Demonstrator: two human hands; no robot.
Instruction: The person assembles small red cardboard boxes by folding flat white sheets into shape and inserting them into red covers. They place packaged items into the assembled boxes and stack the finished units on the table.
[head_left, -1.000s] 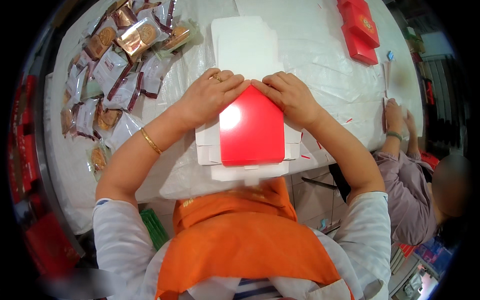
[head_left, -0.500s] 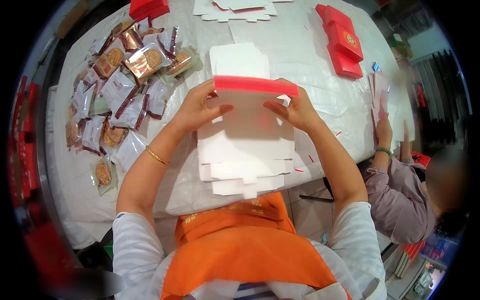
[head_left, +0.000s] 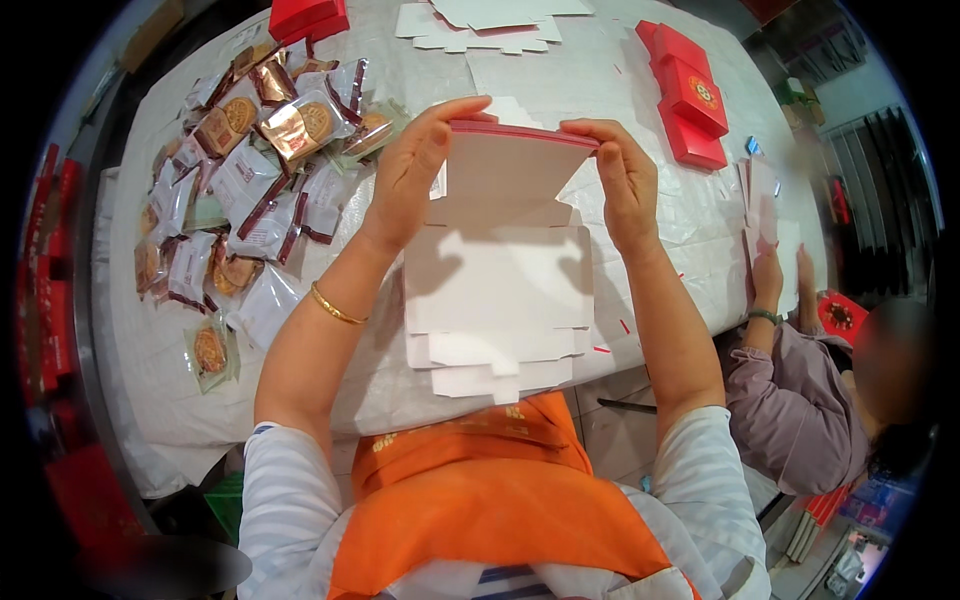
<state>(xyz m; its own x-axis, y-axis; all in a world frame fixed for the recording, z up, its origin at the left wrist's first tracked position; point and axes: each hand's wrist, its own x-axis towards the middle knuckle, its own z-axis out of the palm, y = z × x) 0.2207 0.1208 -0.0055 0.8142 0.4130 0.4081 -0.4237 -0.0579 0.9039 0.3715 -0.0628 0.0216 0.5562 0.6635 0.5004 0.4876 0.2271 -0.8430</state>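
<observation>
In front of me on the table lies a cardboard box blank (head_left: 498,278), white on its upper face. Its far panel stands raised, showing a thin red top edge. My left hand (head_left: 408,180) grips the left end of that panel, fingers bent over the edge. At the right end my right hand (head_left: 628,188) holds the same panel, fingers along the edge and thumb at its side. Flaps and a tab of the blank, apparently with another blank beneath, reach toward my orange apron (head_left: 490,510). What the far fingers press on is partly hidden.
To the left is a heap of wrapped round pastries (head_left: 250,170). Red boxes (head_left: 690,95) stand at the far right, and another red box (head_left: 306,16) at the far left. More white blanks (head_left: 490,25) lie at the back. A person (head_left: 800,400) at the right handles pale card.
Both hands have moved slightly away from me and up, fingers now over the panel's edge instead of thumbs inside. The raised panel has tilted, and its red face shows less.
</observation>
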